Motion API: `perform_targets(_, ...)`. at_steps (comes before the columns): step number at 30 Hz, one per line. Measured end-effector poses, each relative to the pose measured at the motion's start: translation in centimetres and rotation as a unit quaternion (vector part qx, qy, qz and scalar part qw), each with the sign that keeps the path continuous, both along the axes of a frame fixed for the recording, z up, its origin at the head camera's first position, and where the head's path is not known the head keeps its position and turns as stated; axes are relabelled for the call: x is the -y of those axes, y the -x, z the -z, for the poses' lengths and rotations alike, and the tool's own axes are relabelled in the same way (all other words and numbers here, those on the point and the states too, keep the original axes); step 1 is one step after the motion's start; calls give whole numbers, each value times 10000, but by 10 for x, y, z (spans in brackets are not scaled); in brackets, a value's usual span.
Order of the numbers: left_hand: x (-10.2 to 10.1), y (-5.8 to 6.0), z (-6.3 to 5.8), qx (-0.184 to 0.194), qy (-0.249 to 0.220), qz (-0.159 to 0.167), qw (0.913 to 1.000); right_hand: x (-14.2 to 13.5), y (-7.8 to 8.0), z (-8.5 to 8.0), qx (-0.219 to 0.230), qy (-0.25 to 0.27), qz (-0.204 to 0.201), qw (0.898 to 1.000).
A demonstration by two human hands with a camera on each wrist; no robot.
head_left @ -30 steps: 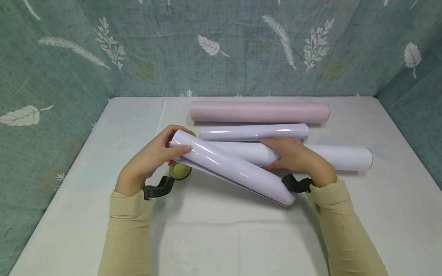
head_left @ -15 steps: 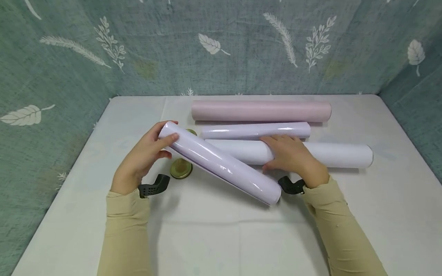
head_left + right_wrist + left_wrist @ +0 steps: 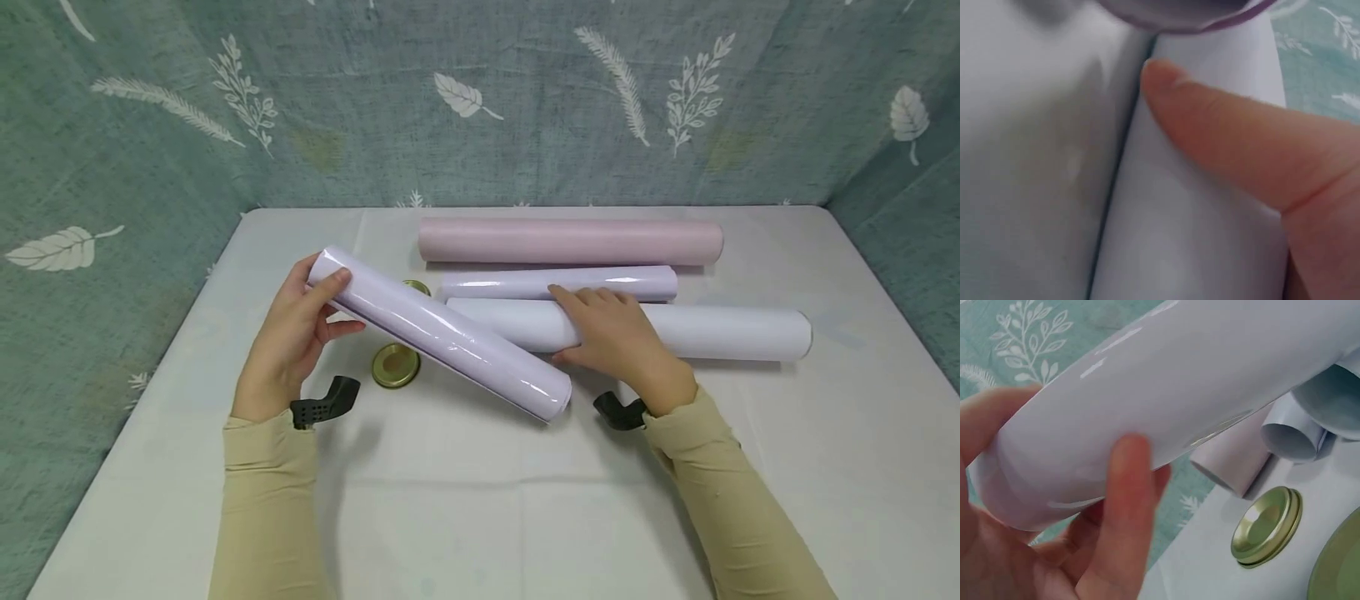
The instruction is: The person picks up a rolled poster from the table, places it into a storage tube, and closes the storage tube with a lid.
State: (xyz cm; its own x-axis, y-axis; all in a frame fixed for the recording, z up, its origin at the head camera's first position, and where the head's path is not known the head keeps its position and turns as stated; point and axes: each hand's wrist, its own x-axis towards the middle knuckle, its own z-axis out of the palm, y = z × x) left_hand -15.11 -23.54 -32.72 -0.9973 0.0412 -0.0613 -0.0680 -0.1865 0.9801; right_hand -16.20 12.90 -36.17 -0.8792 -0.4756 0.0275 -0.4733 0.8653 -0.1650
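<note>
My left hand (image 3: pixel 281 346) grips the upper left end of a glossy white roll of sheet material (image 3: pixel 442 333), thumb on top and fingers underneath. That roll slants down to the right, raised over the table, and its left end fills much of the left wrist view. My right hand (image 3: pixel 618 337) holds a longer matte white roll (image 3: pixel 727 332) around its middle, thumb on the near side and fingers over the far side. In the right wrist view the thumb (image 3: pixel 1222 128) lies across this roll. Its left end is partly hidden behind the glossy roll in the head view.
Behind lie a shorter glossy white roll (image 3: pixel 495 284) and a pink roll (image 3: pixel 570 242), side by side. Two gold-green jar lids, a near lid (image 3: pixel 396 367) and a far lid (image 3: pixel 417 287), lie by the rolls' left ends. Leaf-patterned cloth (image 3: pixel 465 150) surrounds the white-covered table (image 3: pixel 480 517).
My left hand has moved left and up with the glossy roll, uncovering more of the near lid. My right hand has slid slightly left along the matte roll.
</note>
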Motion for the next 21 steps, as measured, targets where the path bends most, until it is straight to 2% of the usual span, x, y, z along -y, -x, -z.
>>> perform_targets(6,2,-2,3,-152,-16,-205,9997,1,0,4,-277,4,-29,9996)
perform_targets(14,7,-1,3,-176,-453,-185,9986,-1,6,4,-519,106,-97,9985)
perform_targets(18,10,-2,4,-101,-310,-335,9989,-2,7,6,-556,198,-119,9982)
perform_targets(21,11,-2,3,-33,-179,-596,9981,-2,7,5,-673,311,-124,9972)
